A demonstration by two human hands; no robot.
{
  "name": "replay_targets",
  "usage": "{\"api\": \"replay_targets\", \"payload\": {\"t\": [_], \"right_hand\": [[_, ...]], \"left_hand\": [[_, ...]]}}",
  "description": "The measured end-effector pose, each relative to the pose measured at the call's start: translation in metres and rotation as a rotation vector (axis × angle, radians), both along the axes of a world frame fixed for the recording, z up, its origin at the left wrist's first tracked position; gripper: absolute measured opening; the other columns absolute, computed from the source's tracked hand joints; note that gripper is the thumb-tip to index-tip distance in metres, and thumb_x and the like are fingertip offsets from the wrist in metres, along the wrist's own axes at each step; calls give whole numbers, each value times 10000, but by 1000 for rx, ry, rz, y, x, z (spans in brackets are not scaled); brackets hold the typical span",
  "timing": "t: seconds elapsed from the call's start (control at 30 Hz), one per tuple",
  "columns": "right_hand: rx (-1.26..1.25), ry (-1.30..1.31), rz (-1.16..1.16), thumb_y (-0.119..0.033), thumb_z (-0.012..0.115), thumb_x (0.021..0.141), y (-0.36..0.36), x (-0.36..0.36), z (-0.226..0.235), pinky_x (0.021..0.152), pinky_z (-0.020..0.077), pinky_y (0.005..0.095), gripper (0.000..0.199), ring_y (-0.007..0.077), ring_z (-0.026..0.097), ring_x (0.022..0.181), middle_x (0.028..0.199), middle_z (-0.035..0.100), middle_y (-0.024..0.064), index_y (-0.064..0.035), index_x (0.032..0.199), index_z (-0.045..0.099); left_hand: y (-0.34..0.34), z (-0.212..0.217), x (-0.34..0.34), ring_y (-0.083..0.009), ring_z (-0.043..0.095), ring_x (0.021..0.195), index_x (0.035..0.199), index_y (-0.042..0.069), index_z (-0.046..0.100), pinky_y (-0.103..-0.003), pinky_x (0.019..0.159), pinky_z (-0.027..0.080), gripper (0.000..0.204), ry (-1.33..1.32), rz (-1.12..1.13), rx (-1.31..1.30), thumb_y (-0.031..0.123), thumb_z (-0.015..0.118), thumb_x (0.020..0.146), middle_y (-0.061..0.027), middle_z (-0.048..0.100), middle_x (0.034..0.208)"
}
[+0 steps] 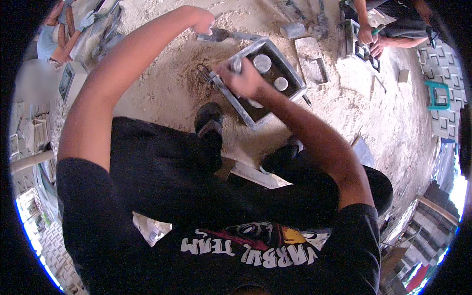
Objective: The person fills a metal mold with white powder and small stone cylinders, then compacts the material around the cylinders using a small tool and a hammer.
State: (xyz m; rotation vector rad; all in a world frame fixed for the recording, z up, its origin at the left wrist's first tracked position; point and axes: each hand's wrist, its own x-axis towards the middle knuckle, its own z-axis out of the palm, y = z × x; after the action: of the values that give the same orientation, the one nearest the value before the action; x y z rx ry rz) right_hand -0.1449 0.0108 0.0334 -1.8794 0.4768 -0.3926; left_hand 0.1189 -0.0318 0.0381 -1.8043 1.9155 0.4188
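A grey rectangular moulding box (pixel 290 67) lies on the sandy ground in front of me, turned at an angle. Inside its dark bed are several round pale discs, one (pixel 262 63) near the far side and a smaller one (pixel 280 84) to the right. My right hand (pixel 243 81) is over the box's left part, smeared by motion; a roundish grey piece (pixel 236 64) shows at its fingers, but whether it is held is unclear. Farther off to the left, my left hand (pixel 200 20) is closed beside a flat dark blade (pixel 214 35). What its fingers hold is hidden.
Loose pale sand (pixel 162 88) covers the ground. A grey cylinder (pixel 293 30) and a pale block-shaped mould (pixel 311 60) lie beyond the box. At the upper right, another person's hands (pixel 371 42) work over a second box. A teal stool (pixel 437 95) stands far right; another person is upper left.
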Motion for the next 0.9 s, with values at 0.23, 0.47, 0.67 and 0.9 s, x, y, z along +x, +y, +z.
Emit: {"api": "replay_targets", "payload": {"t": [0.23,0.47,0.67,0.9], "right_hand": [[-22,-26,154,-215,566,905,-4,-33,7,561,416,267,244,79,496,610,672,590,-4,-4,824,658],[-35,246,172,-171,530,916,3,-50,16,594,421,252,226,67,509,650,677,581,-29,6,937,671],[165,14,-120,-235,544,926,1,-51,17,495,373,259,291,57,459,545,579,502,-34,-12,771,652],[208,50,-105,-302,544,927,14,-75,20,541,397,318,338,107,489,583,602,562,43,-12,787,647]], "left_hand": [[-18,-1,-19,-359,634,851,977,38,638,-463,757,487,366,167,-101,-98,372,594,834,-181,661,918],[-14,1,-26,-359,625,891,986,38,631,-463,772,487,373,81,-58,-1,374,599,827,-180,655,948],[-12,2,-27,-346,623,838,936,33,624,-457,733,485,370,57,-109,-58,387,585,837,-162,653,888],[-14,2,-44,-332,625,801,916,47,636,-452,711,480,357,21,-162,41,390,589,828,-163,657,866]]}}
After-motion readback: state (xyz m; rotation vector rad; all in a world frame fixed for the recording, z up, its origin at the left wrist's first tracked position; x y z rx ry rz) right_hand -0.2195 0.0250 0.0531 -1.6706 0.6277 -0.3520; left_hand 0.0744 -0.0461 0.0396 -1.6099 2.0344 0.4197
